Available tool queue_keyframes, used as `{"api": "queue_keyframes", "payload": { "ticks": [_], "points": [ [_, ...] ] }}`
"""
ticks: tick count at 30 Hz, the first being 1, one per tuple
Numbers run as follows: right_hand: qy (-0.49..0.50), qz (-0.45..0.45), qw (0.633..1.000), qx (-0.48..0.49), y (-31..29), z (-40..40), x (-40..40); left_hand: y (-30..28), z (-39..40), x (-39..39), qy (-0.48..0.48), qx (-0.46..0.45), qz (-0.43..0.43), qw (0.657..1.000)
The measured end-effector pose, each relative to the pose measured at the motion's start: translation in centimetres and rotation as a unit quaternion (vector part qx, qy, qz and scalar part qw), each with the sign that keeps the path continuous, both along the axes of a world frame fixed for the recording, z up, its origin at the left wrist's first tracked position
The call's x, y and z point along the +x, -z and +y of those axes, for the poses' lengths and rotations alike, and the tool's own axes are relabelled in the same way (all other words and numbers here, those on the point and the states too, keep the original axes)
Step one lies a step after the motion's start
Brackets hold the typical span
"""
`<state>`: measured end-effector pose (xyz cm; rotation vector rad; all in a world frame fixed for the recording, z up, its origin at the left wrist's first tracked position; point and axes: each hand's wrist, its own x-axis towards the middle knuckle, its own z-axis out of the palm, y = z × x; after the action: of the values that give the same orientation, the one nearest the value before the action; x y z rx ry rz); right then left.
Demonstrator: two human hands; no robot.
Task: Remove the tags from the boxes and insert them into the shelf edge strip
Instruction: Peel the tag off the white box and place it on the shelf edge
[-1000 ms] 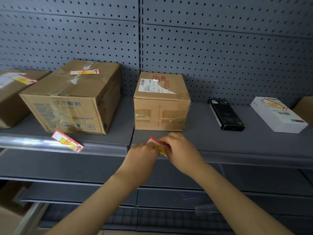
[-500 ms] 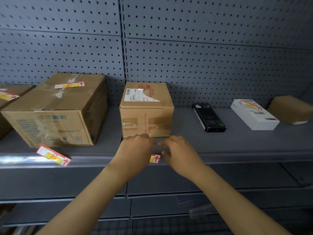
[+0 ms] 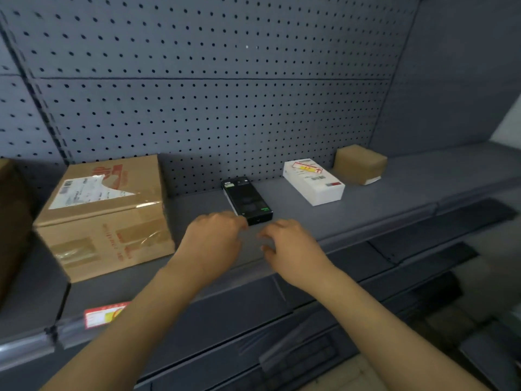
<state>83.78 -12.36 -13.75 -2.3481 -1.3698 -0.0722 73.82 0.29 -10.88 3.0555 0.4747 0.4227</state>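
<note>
Fingers (image 3: 239,221) of both hands hang loosely curled, holding nothing, above the shelf's (image 3: 366,215) front edge.

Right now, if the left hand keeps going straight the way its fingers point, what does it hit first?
Most likely the black box: the left hand has its fingertips near that box's front corner. Whether they already touch it is unclear from this view.

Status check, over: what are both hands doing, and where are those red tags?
Left hand and right hand empty, above shelf edge. One tag in the strip; one tag on white box. Nothing blocking.
</note>
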Motion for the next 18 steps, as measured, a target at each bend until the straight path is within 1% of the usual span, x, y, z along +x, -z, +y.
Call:
{"api": "queue_keyframes", "payload": {
  "ticks": [3,9,13,18],
  "points": [
    [0.005,-0.008,1.000,0.006,-0.5,-1.4,4.0,0.0,-1.2,4.4,0.004,0.009,-0.012,1.000],
    [0.017,-0.016,1.000,0.007,-1.8,-3.2,12.7,-0.9,-3.1,12.6,-0.023,0.043,0.014,0.999],
    [0.030,-0.015,0.999,0.005,-2.3,-2.9,17.4,-1.1,-2.9,16.4,-0.034,0.023,0.023,0.999],
    [0.033,-0.002,0.999,0.001,-1.8,-1.0,21.8,-0.8,-0.7,20.5,-0.055,0.010,0.038,0.998]
  ]
}}
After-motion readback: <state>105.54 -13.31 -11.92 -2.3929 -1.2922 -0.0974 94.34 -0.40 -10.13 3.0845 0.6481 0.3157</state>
